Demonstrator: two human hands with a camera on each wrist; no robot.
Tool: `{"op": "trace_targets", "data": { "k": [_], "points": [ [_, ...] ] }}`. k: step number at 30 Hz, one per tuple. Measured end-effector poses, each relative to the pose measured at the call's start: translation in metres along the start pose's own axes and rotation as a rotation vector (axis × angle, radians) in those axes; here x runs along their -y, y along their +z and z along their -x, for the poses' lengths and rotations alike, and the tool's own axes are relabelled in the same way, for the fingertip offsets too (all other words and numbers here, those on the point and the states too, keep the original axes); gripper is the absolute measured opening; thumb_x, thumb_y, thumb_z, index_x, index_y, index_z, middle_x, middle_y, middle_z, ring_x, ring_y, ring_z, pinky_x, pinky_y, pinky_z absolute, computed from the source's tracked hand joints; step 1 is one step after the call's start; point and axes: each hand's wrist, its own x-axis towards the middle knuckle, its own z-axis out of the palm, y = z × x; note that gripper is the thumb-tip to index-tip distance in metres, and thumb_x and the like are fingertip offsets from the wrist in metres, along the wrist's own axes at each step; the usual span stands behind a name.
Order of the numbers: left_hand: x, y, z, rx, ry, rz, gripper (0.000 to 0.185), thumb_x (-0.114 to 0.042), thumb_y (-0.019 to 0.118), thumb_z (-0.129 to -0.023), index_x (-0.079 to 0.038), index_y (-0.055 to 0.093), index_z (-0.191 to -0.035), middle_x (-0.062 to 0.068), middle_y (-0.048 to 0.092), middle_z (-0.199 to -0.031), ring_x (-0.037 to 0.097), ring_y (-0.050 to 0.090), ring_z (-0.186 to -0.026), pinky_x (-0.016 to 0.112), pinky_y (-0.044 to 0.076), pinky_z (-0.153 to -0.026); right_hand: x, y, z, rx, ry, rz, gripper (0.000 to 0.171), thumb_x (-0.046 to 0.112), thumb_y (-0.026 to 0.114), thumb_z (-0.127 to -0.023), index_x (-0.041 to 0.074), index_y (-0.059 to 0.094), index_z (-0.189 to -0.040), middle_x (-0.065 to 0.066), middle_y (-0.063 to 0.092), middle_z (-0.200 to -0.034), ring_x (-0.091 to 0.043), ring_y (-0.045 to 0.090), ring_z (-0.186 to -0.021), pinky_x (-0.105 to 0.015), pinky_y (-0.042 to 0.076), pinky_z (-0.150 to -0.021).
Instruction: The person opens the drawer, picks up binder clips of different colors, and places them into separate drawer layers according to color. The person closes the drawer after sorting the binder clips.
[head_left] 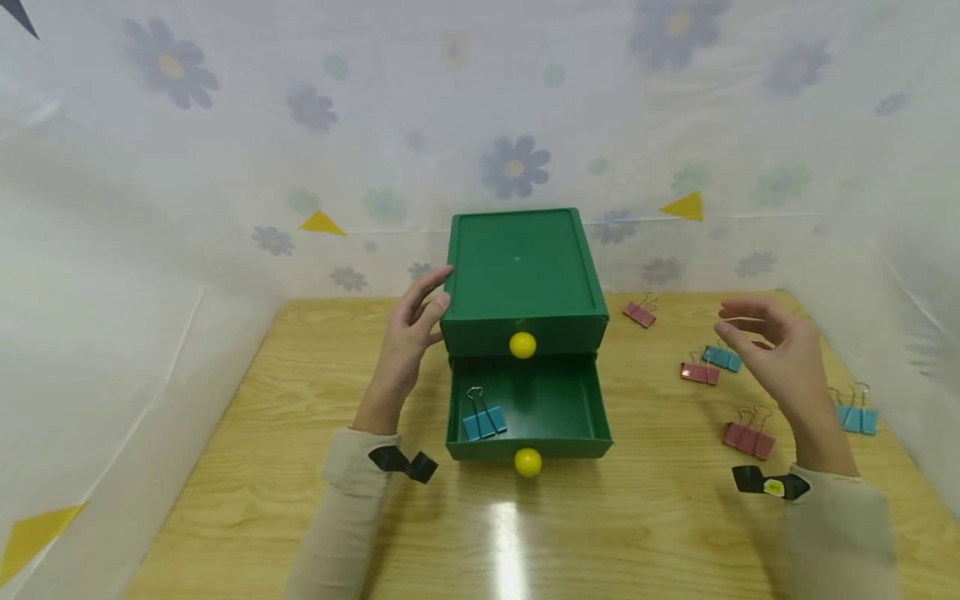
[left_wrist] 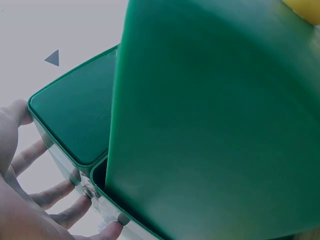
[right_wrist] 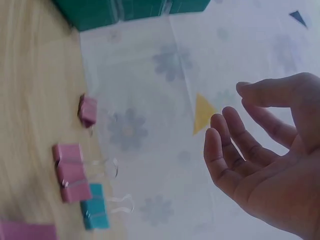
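Note:
A green two-drawer box (head_left: 517,265) stands on the table, its lower drawer (head_left: 555,410) pulled out and its upper one closed. One blue binder clip (head_left: 484,423) lies in the front left of that drawer. My left hand (head_left: 405,337) rests against the box's left side, fingers spread along the wall (left_wrist: 55,150) in the left wrist view. Off to the right, my right hand (head_left: 780,354) is raised over the table with loosely bent fingers and nothing in them. Nearest it are a blue binder clip (head_left: 722,359) and a pink binder clip (head_left: 700,373).
Another pink clip (head_left: 640,314) lies behind, near the box's right side. A larger pink clip (head_left: 750,440) sits left of the right wrist and a blue clip (head_left: 862,420) to its right. Yellow knobs (head_left: 528,462) project from the drawer fronts. A flowered sheet (head_left: 375,133) surrounds the table.

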Motion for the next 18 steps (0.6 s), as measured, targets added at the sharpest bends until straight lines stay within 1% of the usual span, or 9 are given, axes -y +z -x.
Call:
{"op": "trace_targets", "data": {
  "k": [4, 8, 13, 18],
  "points": [
    [0.000, -0.001, 0.000, 0.004, 0.001, 0.008, 0.046, -0.035, 0.058, -0.105, -0.027, 0.054, -0.150, -0.010, 0.043, -0.156, 0.022, 0.047, -0.139, 0.068, 0.041, -0.103, -0.019, -0.009, -0.001, -0.033, 0.027, 0.008, 0.037, 0.008, 0.068, -0.099, 0.003, 0.062, -0.135, 0.009, 0.062, -0.122, -0.001, 0.061, -0.107, -0.007, 0.047, -0.081],
    [0.000, -0.003, 0.000, 0.002, 0.002, 0.001, 0.045, -0.034, 0.057, -0.106, -0.027, 0.054, -0.150, -0.009, 0.043, -0.156, 0.022, 0.046, -0.140, 0.069, 0.041, -0.102, -0.035, -0.017, 0.001, -0.056, 0.088, 0.014, 0.041, 0.011, 0.069, -0.098, 0.008, 0.061, -0.139, 0.010, 0.063, -0.120, -0.001, 0.059, -0.105, -0.007, 0.047, -0.078],
    [-0.001, -0.004, 0.004, -0.004, -0.007, -0.003, 0.045, -0.034, 0.057, -0.106, -0.027, 0.055, -0.150, -0.010, 0.044, -0.156, 0.022, 0.046, -0.140, 0.070, 0.041, -0.102, -0.053, -0.024, 0.006, -0.009, 0.158, 0.031, 0.045, 0.016, 0.069, -0.099, 0.015, 0.057, -0.143, 0.016, 0.060, -0.118, 0.002, 0.055, -0.103, -0.007, 0.047, -0.076],
    [0.000, -0.005, 0.002, -0.006, -0.003, 0.001, 0.046, -0.035, 0.058, -0.105, -0.027, 0.055, -0.150, -0.010, 0.044, -0.156, 0.022, 0.047, -0.140, 0.070, 0.041, -0.102, -0.067, -0.031, 0.007, 0.011, 0.174, -0.001, 0.045, 0.015, 0.069, -0.099, 0.019, 0.057, -0.142, 0.017, 0.062, -0.117, 0.004, 0.057, -0.101, -0.010, 0.051, -0.074]
  ]
}}
